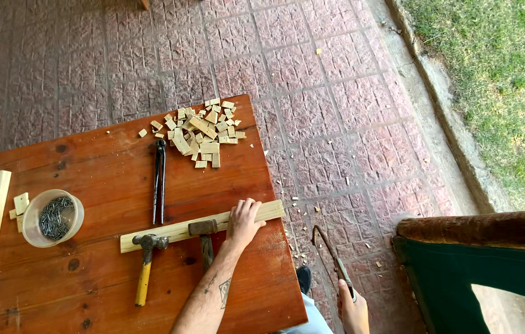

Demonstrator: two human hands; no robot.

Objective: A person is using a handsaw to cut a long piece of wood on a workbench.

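Wooden strip [204, 226] — lower centre, across table [89, 179], end overhanging the right edge. Left hand [243, 222] flat, pressing it down. Right hand [354, 309], lower right, gripping hacksaw [330, 250] — keep pressure close to the overhang, I judge, for steadiness.

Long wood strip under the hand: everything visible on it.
The wood strip is a pale, flat, narrow slat of light softwood lying on the reddish wooden table, angled slightly, its right end overhanging the table edge. The left hand presses flat on it near that end. Two hammer heads rest against it: the yellow-handled hammer and the dark hammer.
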